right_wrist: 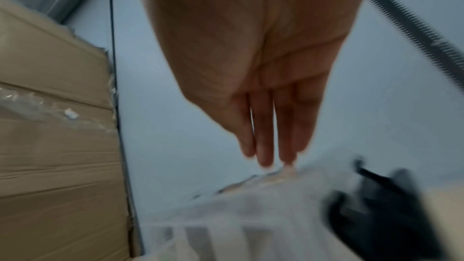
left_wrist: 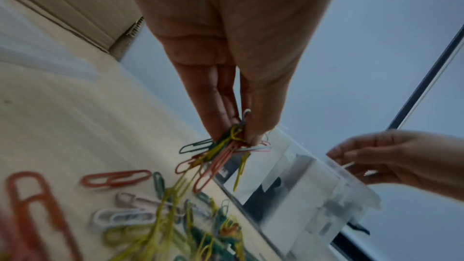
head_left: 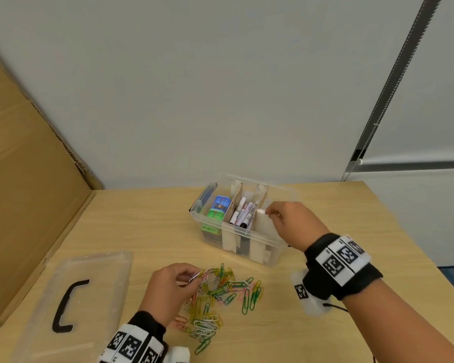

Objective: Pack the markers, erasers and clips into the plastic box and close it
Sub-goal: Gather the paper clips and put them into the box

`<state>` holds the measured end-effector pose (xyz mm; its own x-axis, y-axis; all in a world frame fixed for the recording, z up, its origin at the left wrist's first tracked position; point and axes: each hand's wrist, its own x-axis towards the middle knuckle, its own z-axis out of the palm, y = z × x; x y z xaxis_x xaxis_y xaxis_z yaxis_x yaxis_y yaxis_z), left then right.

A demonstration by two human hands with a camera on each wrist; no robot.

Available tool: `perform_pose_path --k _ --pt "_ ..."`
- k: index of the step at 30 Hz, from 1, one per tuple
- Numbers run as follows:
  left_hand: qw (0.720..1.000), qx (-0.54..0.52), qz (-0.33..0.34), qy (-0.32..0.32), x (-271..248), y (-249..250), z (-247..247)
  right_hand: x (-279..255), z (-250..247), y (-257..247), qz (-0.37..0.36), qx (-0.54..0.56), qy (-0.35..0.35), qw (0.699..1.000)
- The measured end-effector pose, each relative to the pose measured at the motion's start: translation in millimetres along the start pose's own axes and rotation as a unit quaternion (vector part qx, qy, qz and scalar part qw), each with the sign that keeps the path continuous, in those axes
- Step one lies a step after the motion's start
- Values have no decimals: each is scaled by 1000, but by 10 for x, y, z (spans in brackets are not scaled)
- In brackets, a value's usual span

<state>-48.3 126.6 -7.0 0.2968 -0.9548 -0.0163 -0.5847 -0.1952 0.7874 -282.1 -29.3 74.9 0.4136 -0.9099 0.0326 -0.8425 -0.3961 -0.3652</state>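
The clear plastic box (head_left: 271, 240) stands open at the back of the table, split by cardboard dividers. Colourful erasers (head_left: 220, 206) fill its left compartment and markers (head_left: 243, 213) the middle one. My right hand (head_left: 291, 221) hovers over the right compartment, its fingers (right_wrist: 263, 136) straight and pointing down at the box (right_wrist: 251, 215), with nothing plainly held. A pile of coloured paper clips (head_left: 226, 294) lies in front of the box. My left hand (head_left: 168, 286) pinches a bunch of clips (left_wrist: 226, 146) lifted just above that pile.
The clear lid (head_left: 95, 273) with its black handle (head_left: 66, 305) lies flat at the front left. A big cardboard sheet (head_left: 24, 179) leans along the left side. The wall is close behind the box. The table's edge (head_left: 409, 244) runs down the right.
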Motion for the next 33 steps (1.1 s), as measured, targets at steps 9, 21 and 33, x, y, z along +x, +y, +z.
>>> perform_pose_path --k 9,21,33 --pt "990 -92 106 -1 253 1064 -88 -409 416 462 45 38 78 995" --pt "985 93 126 -67 992 1519 843 -368 469 543 22 3 92 995" --pt "972 169 132 -93 873 1417 546 -400 437 579 16 26 72 997"
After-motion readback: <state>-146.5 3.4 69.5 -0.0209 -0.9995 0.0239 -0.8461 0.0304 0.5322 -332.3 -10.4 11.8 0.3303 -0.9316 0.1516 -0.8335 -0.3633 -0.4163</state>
